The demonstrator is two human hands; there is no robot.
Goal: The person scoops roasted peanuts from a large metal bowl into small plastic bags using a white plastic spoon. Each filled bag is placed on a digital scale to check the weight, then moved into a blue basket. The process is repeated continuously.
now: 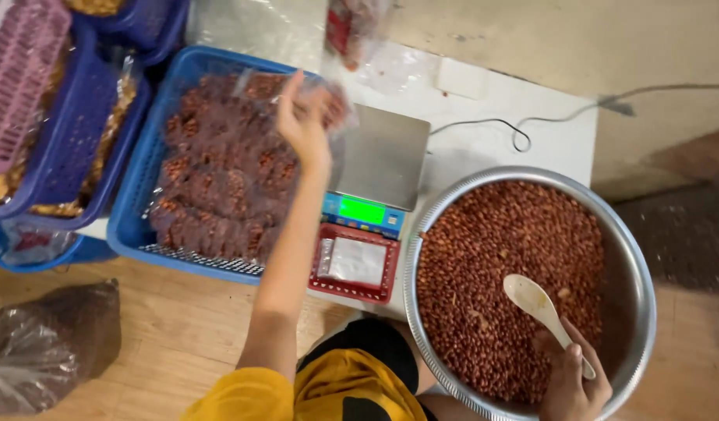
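A: What was nearest, and what risk was seen there?

B: The right hand (571,380) was clenched around the handle of one pale spoon (540,308), whose bowl rested on the peanuts (499,281) in one big metal bowl (638,312). The bowl was set partly over the counter's front edge, so a hard scoop could have tipped it or sent nuts onto the wooden floor (180,327).

A: And to the left?

B: One dark filled plastic bag (47,343) was seen on the floor. Just past the bowl, one small red tray (355,265) with a clear packet in it was placed against one scale (379,168) with a lit green display.

A: The other hand?

B: The left hand (303,125) was raised over one blue basket (133,210), grasping the top of a clear bag of peanuts (328,97). It was held only by its upper edge, so it could have slipped and spilled. The packed bags (219,179) in the basket were overlapped and blurred; no firm count could be made.

A: Farther back?

B: Blue baskets (71,132) were stacked at the left, at least two, with one pink basket (20,78) beside them. One cable (523,129) was looped on the white counter (546,132) and could have been snagged.
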